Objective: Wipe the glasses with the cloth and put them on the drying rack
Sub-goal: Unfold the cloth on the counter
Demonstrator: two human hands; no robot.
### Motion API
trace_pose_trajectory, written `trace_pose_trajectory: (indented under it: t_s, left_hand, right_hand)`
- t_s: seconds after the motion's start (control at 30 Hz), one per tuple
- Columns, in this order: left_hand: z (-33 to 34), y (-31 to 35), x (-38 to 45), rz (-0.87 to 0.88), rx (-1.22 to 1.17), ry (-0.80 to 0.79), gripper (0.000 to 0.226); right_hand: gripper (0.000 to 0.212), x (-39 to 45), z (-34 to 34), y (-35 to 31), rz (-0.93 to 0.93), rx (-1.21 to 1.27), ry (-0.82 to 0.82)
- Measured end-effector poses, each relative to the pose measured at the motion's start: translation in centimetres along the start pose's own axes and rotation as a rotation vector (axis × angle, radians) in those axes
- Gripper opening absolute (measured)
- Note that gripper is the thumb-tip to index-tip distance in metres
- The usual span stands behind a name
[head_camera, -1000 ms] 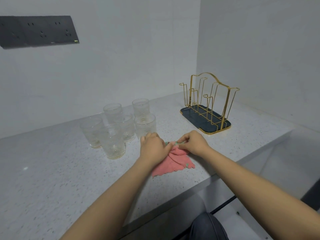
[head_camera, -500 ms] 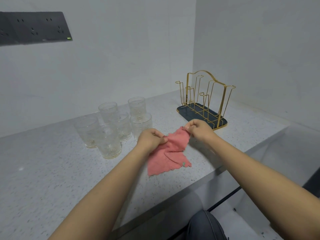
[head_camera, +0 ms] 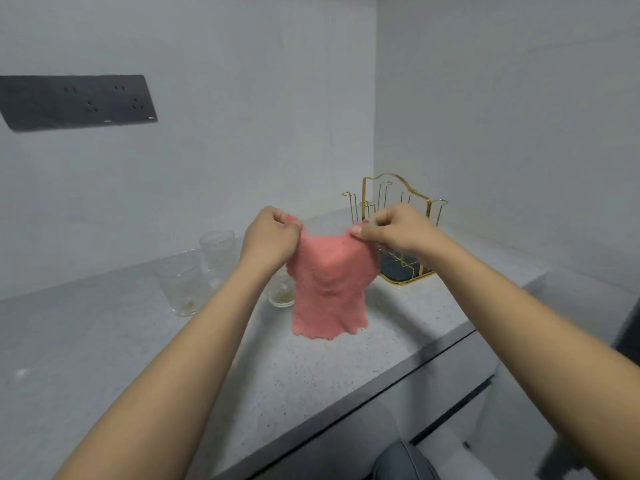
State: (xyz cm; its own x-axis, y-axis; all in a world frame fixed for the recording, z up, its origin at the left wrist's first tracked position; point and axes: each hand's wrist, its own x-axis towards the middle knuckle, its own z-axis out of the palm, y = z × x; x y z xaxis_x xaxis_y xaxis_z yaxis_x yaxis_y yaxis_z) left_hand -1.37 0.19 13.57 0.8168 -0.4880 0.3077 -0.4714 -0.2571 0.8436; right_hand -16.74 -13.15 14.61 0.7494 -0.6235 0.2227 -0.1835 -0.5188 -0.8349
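- Cloth [head_camera: 327, 285]: pink, held up in the air above the counter [head_camera: 104, 341], hanging down from its top edge; its lower hem is off the surface or just at it, cannot tell which.
- Left hand [head_camera: 270, 237]: closed in a fist-like pinch on the cloth's top left corner.
- Right hand [head_camera: 394, 230]: thumb and fingers pinched on the cloth's top right corner.
- The two hands are apart, with the cloth's top edge sagging slightly between them.
- Glasses [head_camera: 197, 271]: clear, patterned, standing upright on the counter to the left of the cloth and behind it; several are partly hidden by the left forearm and the cloth, so the count cannot be told.
- Drying rack [head_camera: 405, 271]: gold wire on a dark tray, standing on the counter to the right of the cloth and behind it, near the wall corner; no glass sits on the visible part.
- Socket panel [head_camera: 76, 102]: dark, on the wall, high and to the left of the cloth.
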Motion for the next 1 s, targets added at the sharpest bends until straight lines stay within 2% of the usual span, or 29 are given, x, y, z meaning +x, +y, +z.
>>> trace_pose_trajectory:
  t_s: [0.13, 0.23, 0.33, 0.43, 0.53, 0.8, 0.87, 1.0]
  left_hand:
    - [-1.2, 1.0, 0.6, -0.011, -0.101, 0.027, 0.017]
    - [-0.1, 0.7, 1.3, -0.034, -0.136, 0.01, 0.016]
    - [2.8, -1.0, 1.5, -0.125, -0.206, -0.063, 0.019]
    - [6.2, -3.7, 1.2, -0.255, -0.323, -0.122, 0.025]
    - [8.8, -6.2, 1.1, -0.298, -0.277, -0.139, 0.026]
    - [8.6, -9.7, -1.5, -0.074, 0.013, -0.198, 0.025]
    - [7.8, -10.4, -2.7, -0.056, 0.014, -0.245, 0.024]
    - [6.4, -11.4, -4.4, -0.029, 0.058, -0.334, 0.009]
  right_hand:
    - [0.02, 0.1, -1.3, -1.4, -0.027, 0.076, 0.044]
    - [0.031, 1.7, -1.4, -0.4, -0.001, -0.004, 0.081]
    - [0.033, 3.6, -1.0, 2.5, 0.065, -0.089, 0.098]
    - [0.026, 5.1, 0.2, 6.1, 0.132, -0.162, 0.085]
    - [0.016, 6.0, 1.3, 9.5, 0.183, -0.255, 0.081]
    - [0.009, 2.6, 2.6, 13.0, 0.147, -0.162, -0.017]
    - [0.011, 1.1, 2.7, 13.4, 0.118, -0.185, -0.054]
    - [0.013, -1.4, 3.3, 14.3, 0.091, -0.267, -0.123]
